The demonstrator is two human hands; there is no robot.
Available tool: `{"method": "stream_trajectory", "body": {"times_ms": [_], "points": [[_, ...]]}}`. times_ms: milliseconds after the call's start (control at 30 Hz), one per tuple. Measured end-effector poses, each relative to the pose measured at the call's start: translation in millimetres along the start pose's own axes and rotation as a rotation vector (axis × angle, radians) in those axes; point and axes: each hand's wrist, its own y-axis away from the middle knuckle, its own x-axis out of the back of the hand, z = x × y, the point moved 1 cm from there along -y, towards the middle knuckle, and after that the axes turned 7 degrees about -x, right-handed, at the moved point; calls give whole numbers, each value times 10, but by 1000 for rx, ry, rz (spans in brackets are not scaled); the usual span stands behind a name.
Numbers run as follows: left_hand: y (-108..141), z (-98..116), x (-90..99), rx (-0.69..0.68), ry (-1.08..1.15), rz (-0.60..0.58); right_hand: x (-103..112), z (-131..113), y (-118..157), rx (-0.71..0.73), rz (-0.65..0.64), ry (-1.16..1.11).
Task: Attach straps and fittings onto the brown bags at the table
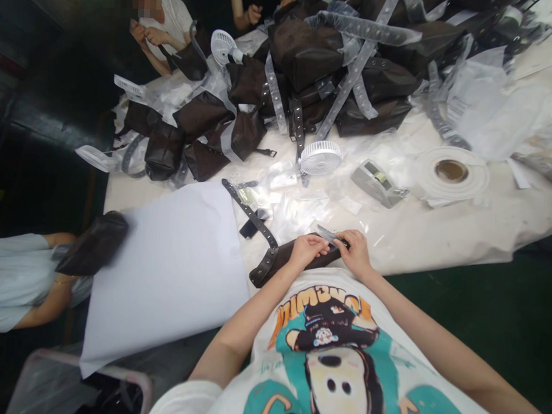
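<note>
The likeliest trouble sits in the right hand [355, 254]: its fingers pinch a small, flat silvery strip [326, 235] in a narrow hold, and so slim a piece could slip away if that pinch loosens. From here I can't tell what the strip is. The left hand [307, 250] curls closed over the top edge of a dark brown fabric pouch [278, 260], which lies at the near edge of a long white-covered table [443, 239], just against the person's white printed T-shirt [328, 356]. Lying that close to the edge, it could slide off if nudged. A dark studded strap [251, 213] runs from the pouch's left end, and its buckle and studs could snag on the loose clear plastic bags [298, 211] just beyond the pouch. The pouch itself looks soft and matt, with a dull metal-studded band at its end. Left of the pouch spreads a large white sheet [167, 275]. Farther beyond it stand a white round clip fan [321, 158], a grey tape dispenser [378, 184] and a heap of similar dark pouches [341, 69], with grey studded straps draped across them.
</note>
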Motion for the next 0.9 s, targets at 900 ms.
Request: {"method": "stream_trajectory", "body": {"times_ms": [900], "points": [[-379, -100, -119, 13, 204, -185, 341, 579, -605, -340, 85, -312]]}}
